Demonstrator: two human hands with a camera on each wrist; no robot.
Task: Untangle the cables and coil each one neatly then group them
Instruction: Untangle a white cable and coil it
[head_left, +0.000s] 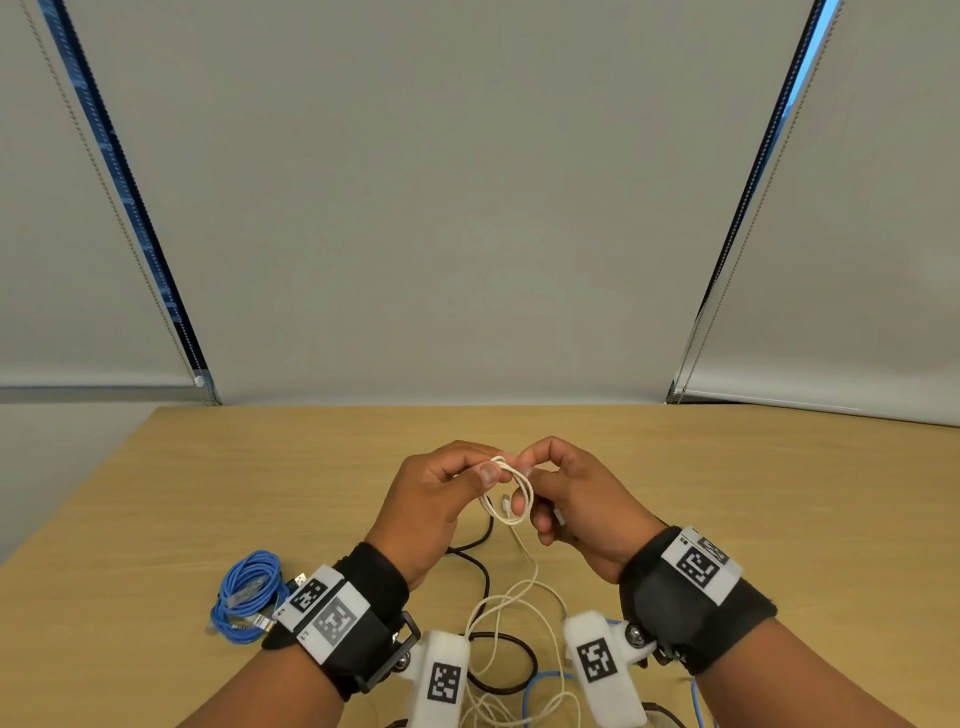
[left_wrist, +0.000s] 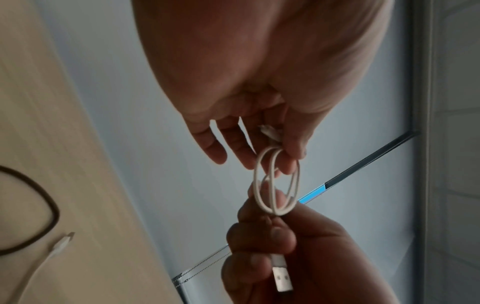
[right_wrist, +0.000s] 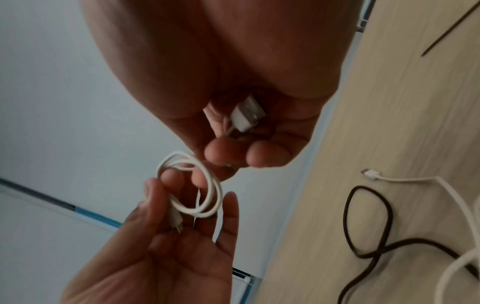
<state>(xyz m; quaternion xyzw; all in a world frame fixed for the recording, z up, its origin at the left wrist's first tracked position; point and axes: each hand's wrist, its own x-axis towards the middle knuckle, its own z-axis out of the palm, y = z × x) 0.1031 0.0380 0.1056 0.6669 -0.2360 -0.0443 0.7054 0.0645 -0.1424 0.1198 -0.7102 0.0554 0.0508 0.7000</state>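
The head camera looked forward and down over the table (head_left: 727, 493); both wrist cameras looked closely along the fingers, sharing the white coil (left_wrist: 276, 183).

Head view: bright, even, diffuse light, sharp overall, soft faint shadows on the table (head_left: 727, 493). Wide-angle bends the window blinds (head_left: 467, 208) outward at the edges. Both wrist views dimmer, washed out, backlit by the blinds; palms nearest the lens blurred, black cable (right_wrist: 369, 226) on the table smeared.
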